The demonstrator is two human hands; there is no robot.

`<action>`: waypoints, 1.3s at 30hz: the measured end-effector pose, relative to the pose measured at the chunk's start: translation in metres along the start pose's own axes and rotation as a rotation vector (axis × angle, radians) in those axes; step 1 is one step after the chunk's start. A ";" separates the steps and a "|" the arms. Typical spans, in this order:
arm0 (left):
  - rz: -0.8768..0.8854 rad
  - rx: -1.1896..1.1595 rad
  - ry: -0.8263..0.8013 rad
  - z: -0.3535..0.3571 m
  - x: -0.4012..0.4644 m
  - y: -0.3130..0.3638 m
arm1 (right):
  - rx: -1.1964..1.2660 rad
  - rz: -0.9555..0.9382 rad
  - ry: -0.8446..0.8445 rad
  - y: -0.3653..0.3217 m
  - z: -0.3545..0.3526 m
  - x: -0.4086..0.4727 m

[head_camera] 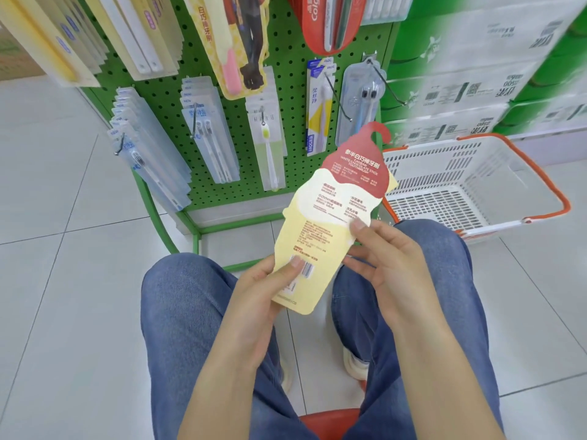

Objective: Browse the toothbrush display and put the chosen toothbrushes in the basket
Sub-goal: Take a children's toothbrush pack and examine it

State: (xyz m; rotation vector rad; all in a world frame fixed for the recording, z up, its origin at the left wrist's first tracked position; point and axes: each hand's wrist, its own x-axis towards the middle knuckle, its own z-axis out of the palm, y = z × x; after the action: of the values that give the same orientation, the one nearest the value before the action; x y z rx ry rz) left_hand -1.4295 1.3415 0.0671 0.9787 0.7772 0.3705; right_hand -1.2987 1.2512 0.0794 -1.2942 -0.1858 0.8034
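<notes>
I hold a cream and red toothbrush pack (330, 214) shaped like an ice cream, printed back side towards me, above my knees. My left hand (263, 290) grips its lower end, thumb on the barcode. My right hand (387, 249) pinches its right edge, thumb on the printed face. The white basket (495, 173) with orange handles stands on the floor to the right, and nothing shows inside it. The green pegboard display (286, 100) in front carries several hanging toothbrush packs.
Stacked white and green cartons (495, 65) fill the shelf behind the basket. A red Colgate pack (320, 20) hangs at the top of the board. My legs in blue jeans and a red stool (330, 420) are below. Pale floor tiles (63, 281) spread to the left.
</notes>
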 end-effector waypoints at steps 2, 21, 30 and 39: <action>0.042 0.042 0.018 -0.001 0.000 0.003 | -0.037 -0.016 -0.006 0.000 0.000 0.000; 0.136 0.254 0.060 0.010 -0.002 -0.001 | -0.027 -0.172 0.032 -0.011 0.010 0.014; 0.296 0.468 0.213 0.007 0.007 -0.006 | -0.090 -0.229 0.084 -0.009 0.022 0.022; 0.696 1.331 0.270 0.018 0.014 -0.034 | -0.204 -0.254 0.099 -0.002 0.029 0.023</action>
State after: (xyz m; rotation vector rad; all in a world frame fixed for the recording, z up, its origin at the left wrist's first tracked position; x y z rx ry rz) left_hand -1.4088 1.3212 0.0379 2.5175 0.8914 0.5947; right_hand -1.2969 1.2880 0.0824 -1.4640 -0.3528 0.5123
